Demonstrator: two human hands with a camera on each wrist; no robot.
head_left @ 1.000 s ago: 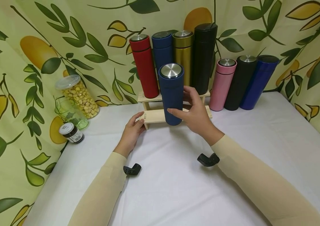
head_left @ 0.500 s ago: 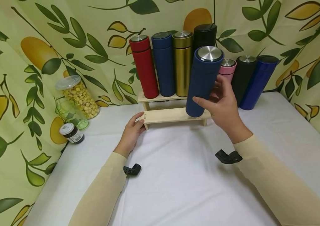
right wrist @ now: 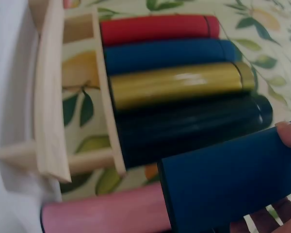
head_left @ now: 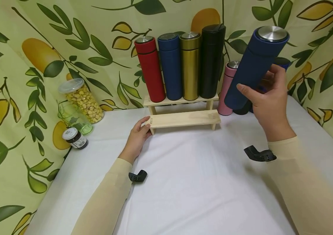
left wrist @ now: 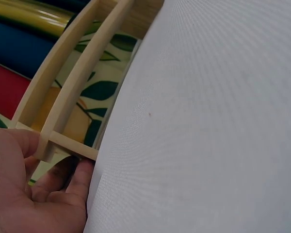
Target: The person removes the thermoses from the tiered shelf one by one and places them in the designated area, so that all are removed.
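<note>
My right hand (head_left: 267,98) grips a dark blue flask (head_left: 254,65) with a steel lid, tilted in the air at the right, in front of the pink flask (head_left: 228,88). The right wrist view shows this flask (right wrist: 233,182) close up, with a fingertip on it. My left hand (head_left: 137,135) holds the left end of the two-step wooden rack (head_left: 184,118); its fingers (left wrist: 63,179) curl round the rack's corner (left wrist: 68,145). On the upper step stand red (head_left: 150,70), blue (head_left: 170,67), gold (head_left: 190,67) and black (head_left: 211,60) flasks. The lower step is bare.
A jar of yellow kernels (head_left: 81,99), a green glass (head_left: 73,118) and a small dark jar (head_left: 74,138) stand at the left by the leaf-print curtain. More flasks stand behind my right hand. White cloth (head_left: 184,182) covers the table.
My right hand lifted the dark blue flask off the rack's lower step and carried it up and to the right. My left hand stayed on the rack's end.
</note>
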